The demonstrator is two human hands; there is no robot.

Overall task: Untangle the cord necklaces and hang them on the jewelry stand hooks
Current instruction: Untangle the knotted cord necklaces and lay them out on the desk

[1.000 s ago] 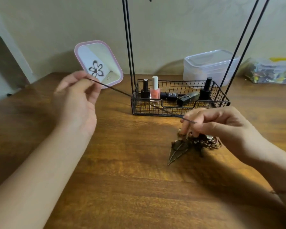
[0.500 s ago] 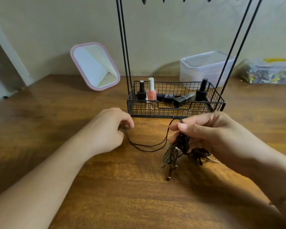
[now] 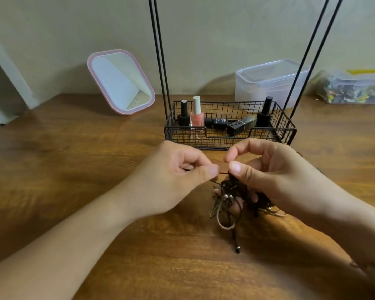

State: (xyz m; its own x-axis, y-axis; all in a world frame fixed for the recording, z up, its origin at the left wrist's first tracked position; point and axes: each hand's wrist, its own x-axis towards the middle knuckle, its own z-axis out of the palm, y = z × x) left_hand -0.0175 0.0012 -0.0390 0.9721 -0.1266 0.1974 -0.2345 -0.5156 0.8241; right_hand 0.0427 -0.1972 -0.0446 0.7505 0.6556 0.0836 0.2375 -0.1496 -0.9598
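Left hand [image 3: 173, 180] had closed in from the far stretch, now pinching one cord just beside the right hand [image 3: 266, 176], which gripped the necklace tangle [image 3: 232, 195] over the table [image 3: 74, 169]; pull abandoned, knot-picking likely, nothing hung

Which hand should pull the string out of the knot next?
Probably the left hand: it pinches only the free cord, beside open table. The right hand grips the tangle, so it can steady it.
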